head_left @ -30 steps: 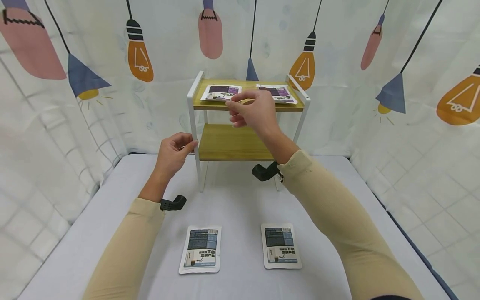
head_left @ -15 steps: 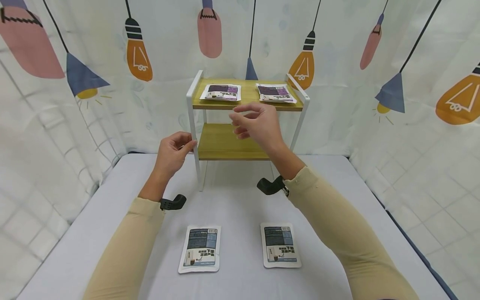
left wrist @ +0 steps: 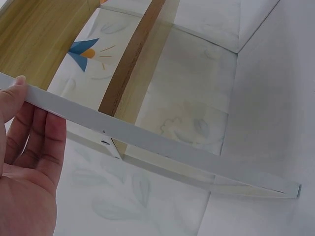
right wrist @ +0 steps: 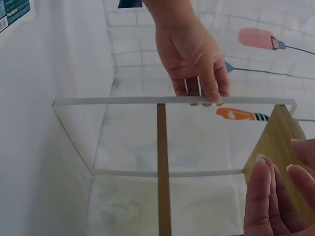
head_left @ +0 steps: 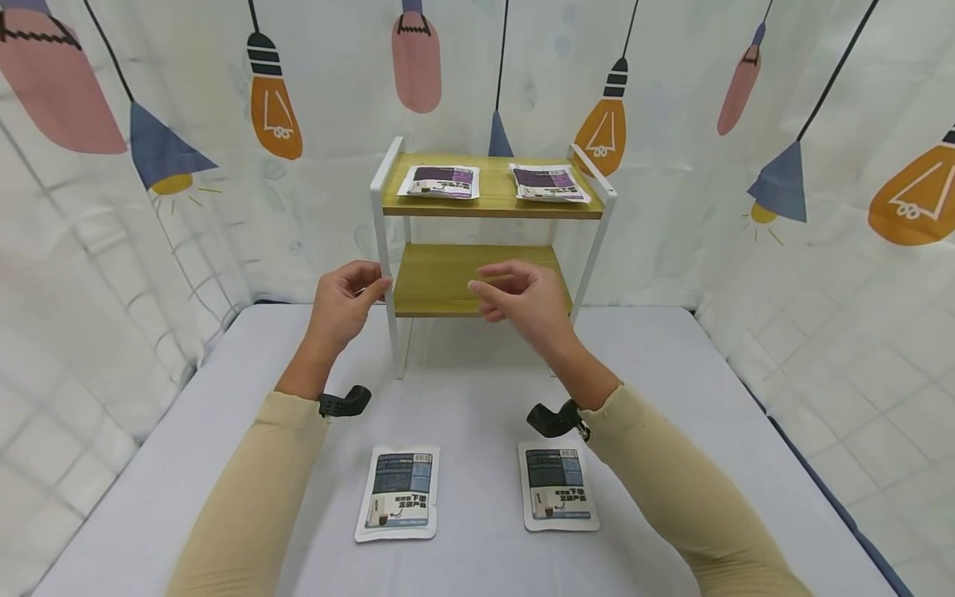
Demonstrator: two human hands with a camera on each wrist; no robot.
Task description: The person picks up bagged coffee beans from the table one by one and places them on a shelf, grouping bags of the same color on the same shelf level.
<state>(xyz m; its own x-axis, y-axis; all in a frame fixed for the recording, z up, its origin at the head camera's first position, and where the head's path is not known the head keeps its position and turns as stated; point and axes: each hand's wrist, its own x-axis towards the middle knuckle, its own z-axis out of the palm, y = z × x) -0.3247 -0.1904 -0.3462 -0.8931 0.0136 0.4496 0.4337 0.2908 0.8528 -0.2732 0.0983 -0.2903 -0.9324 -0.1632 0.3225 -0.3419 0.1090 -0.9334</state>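
Note:
A small two-tier shelf [head_left: 492, 201] with white metal legs and yellow wood boards stands at the back of the table. My left hand [head_left: 341, 307] grips its left front leg [left wrist: 162, 140] between thumb and fingers, as the left wrist view shows closely. In front of the lower board [head_left: 433, 278] my right hand [head_left: 525, 303] hovers with loosely bent fingers and nothing in them. Two white packets with purple labels, a left one [head_left: 438, 182] and a right one [head_left: 549, 184], lie flat on the upper board.
Nearer me on the white-covered table [head_left: 477, 414] lie two white packets with blue labels, a left one [head_left: 398, 493] and a right one [head_left: 558, 487]. A curtain [head_left: 328, 99] printed with lamps surrounds the table at the back and sides.
My right hand has drawn down and back from the upper board, level with the lower one. The left hand keeps its grip on the leg, and the packets stay put.

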